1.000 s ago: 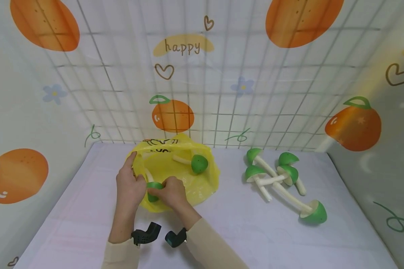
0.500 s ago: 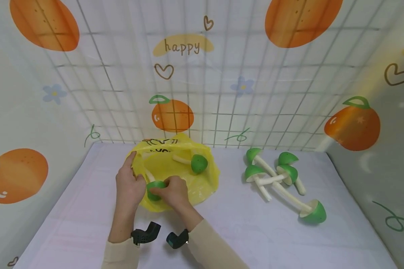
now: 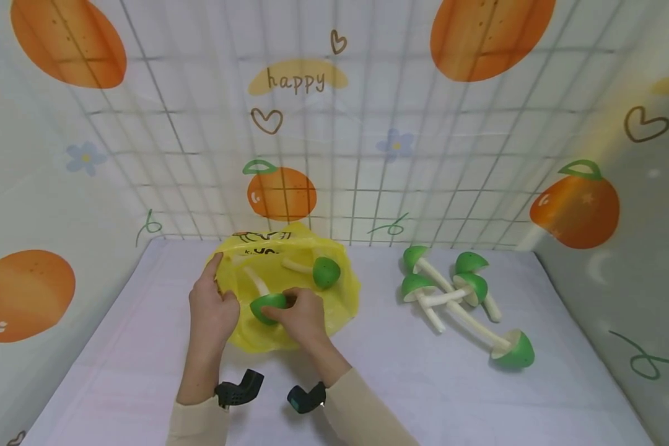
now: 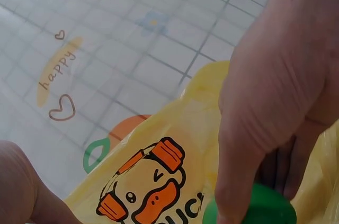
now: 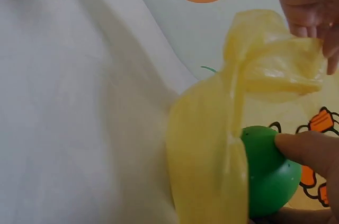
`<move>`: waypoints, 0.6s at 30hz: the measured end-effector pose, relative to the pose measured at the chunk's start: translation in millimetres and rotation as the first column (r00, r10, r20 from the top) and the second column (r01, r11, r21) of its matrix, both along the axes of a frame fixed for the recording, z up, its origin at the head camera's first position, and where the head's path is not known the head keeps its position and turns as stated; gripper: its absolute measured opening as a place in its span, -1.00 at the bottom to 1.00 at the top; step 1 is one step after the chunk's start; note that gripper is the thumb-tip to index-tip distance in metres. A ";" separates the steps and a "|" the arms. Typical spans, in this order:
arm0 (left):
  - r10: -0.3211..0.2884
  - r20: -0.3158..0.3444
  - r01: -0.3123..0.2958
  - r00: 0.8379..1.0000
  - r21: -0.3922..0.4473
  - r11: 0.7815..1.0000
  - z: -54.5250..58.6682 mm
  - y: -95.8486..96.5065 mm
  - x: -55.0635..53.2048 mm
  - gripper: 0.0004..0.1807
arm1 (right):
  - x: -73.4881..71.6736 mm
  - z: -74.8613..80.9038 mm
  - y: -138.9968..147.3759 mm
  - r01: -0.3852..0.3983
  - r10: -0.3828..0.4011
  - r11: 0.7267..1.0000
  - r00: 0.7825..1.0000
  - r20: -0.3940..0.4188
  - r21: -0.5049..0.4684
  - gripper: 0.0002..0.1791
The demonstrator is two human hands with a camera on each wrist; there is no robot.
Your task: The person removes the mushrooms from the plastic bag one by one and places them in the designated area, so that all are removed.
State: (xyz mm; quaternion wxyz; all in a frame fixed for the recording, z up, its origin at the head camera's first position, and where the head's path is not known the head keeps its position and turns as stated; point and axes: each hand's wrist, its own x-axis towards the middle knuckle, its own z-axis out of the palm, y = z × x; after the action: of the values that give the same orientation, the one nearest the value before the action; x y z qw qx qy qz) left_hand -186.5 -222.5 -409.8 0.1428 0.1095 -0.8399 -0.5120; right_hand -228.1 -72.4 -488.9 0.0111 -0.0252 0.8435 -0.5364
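Observation:
My left hand (image 3: 212, 310) grips the left edge of a yellow plastic bag (image 3: 337, 310), which lies with its mouth spread; the right wrist view shows the rim pinched in its fingers. My right hand (image 3: 308, 319) holds a toy mushroom by its green cap (image 3: 267, 308), thumb on one side. The mushroom's white stem (image 3: 256, 280) points away, over the inside of the bag. Another green-capped mushroom (image 3: 326, 272) lies in the bag at the right, its stem to the left. A printed duck (image 4: 143, 187) shows on the bag in the left wrist view.
To the right on the white tabletop (image 3: 401, 384) lies a loose pile of several green-capped mushrooms (image 3: 432, 297), their stems crossing. One long mushroom (image 3: 515, 350) reaches toward the front. A printed curtain over a wire grid (image 3: 362, 155) rises behind the table.
My right hand has shifted right and slightly away from me with the mushroom, whose cap has tilted and whose stem shows more fully. The left hand keeps its place on the bag.

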 end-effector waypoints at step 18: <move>-0.005 0.019 0.004 1.000 0.010 1.000 0.9 2.5 1.4 -0.16 | 10.0 18.8 60.4 -0.043 0.042 0.995 0.999 -0.018 -0.095 -0.32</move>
State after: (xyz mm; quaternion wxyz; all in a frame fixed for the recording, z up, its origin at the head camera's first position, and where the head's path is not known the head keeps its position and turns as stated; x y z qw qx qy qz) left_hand -185.1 -220.0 -408.9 0.1333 0.1131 -0.8390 -0.5153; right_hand -218.1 -12.0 -470.1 0.0145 -0.0479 0.8164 -0.5754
